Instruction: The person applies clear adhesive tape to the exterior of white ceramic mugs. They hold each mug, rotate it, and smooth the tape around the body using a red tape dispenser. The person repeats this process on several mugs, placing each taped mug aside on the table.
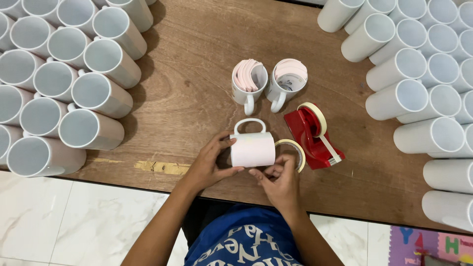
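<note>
Paper-wrapped mug lying on its side between my two hands, handle pointing away from me.

The white ceramic mug wrapped in a pale pink paper sheet point(252, 149) lies on the brown wooden table point(197, 59) right in front of me, its long axis running left to right and its handle toward the far side. My left hand point(209, 165) clasps its left end, thumb under and fingers on top; my right hand point(280, 183) sits at the lower right corner, fingertips pinched together at the paper's edge, though I cannot tell what they grip. Touching the mug's right end is a loose roll of beige tape point(294, 151), just beside the red tape dispenser point(313, 135). Beyond stand two white mugs stuffed with pink sheets point(268, 81), and rows of plain white mugs point(64, 83) flank both sides.
</note>
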